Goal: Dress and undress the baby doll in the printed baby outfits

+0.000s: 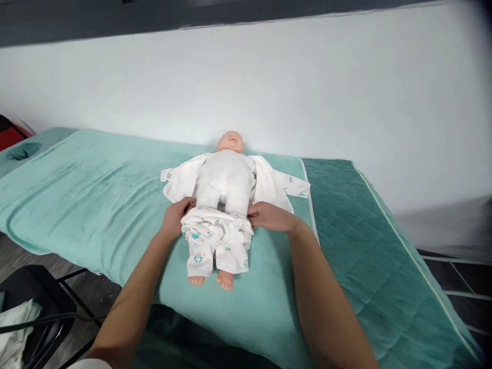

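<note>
A baby doll with a white cloth body lies on its back, its head toward the wall. White printed baby pants cover its lower legs, bunched at thigh level, and both bare feet stick out of the cuffs. My left hand is closed on the waistband at the left side. At the right side, my right hand pinches the same waistband, fingertips partly hidden by the cloth. A white baby top lies spread open beneath the doll, its printed sleeves stretched out to both sides.
The bed has a light green cover and a darker quilted one at right. A white wall runs behind it. At lower left stands a black chair with cloth on it. A cable crosses there.
</note>
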`<state>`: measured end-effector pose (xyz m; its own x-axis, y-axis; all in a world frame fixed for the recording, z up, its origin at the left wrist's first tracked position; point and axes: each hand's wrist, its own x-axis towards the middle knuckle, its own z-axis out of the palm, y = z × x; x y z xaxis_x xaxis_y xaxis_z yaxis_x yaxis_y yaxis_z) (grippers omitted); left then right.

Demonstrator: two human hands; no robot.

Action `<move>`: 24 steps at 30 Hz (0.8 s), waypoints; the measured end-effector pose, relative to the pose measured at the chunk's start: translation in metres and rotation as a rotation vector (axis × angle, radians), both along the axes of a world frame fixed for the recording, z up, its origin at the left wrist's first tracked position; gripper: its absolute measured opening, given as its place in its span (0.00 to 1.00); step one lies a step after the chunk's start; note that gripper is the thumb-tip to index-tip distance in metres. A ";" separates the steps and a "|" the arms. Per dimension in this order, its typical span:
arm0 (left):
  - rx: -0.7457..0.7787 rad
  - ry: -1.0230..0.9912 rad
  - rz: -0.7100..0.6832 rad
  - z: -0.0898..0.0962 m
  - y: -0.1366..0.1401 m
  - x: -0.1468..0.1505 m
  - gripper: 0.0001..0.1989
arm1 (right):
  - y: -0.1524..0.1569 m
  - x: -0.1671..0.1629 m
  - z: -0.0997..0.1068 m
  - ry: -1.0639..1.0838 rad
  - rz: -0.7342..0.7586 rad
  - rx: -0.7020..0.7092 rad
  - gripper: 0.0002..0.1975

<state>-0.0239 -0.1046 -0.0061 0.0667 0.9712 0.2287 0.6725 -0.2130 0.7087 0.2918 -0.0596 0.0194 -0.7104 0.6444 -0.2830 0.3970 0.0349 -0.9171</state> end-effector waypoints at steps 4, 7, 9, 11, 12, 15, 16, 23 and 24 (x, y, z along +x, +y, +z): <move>-0.051 -0.277 0.041 -0.001 -0.002 0.000 0.14 | -0.005 0.012 0.013 0.095 -0.052 0.028 0.11; -0.115 -0.486 0.034 -0.003 -0.005 -0.003 0.17 | -0.010 0.012 0.022 0.174 -0.130 0.076 0.14; -0.140 -0.569 0.025 -0.003 -0.009 -0.005 0.18 | -0.014 0.006 0.026 0.178 -0.138 0.095 0.15; -0.157 -0.624 -0.017 -0.001 -0.012 -0.007 0.16 | -0.018 -0.003 0.029 0.151 -0.128 0.119 0.17; -0.169 -0.646 -0.057 -0.001 -0.013 -0.007 0.16 | -0.020 -0.007 0.030 0.129 -0.120 0.136 0.17; -0.214 -0.692 -0.214 0.001 -0.014 -0.008 0.14 | -0.024 -0.014 0.032 0.050 -0.081 0.180 0.17; -0.225 -0.705 -0.252 0.000 -0.014 -0.008 0.14 | -0.025 -0.014 0.033 0.027 -0.063 0.183 0.17; -0.267 -0.769 -0.148 -0.004 -0.015 -0.007 0.17 | -0.030 -0.006 0.038 -0.028 -0.004 0.187 0.18; -0.281 -0.771 -0.121 -0.004 -0.014 -0.007 0.17 | -0.030 -0.007 0.038 0.001 -0.016 0.195 0.18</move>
<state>-0.0304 -0.1190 -0.0102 0.0985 0.9951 0.0026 -0.0401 0.0014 0.9992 0.2850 -0.0901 0.0575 -0.6997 0.6983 -0.1509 0.3979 0.2055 -0.8941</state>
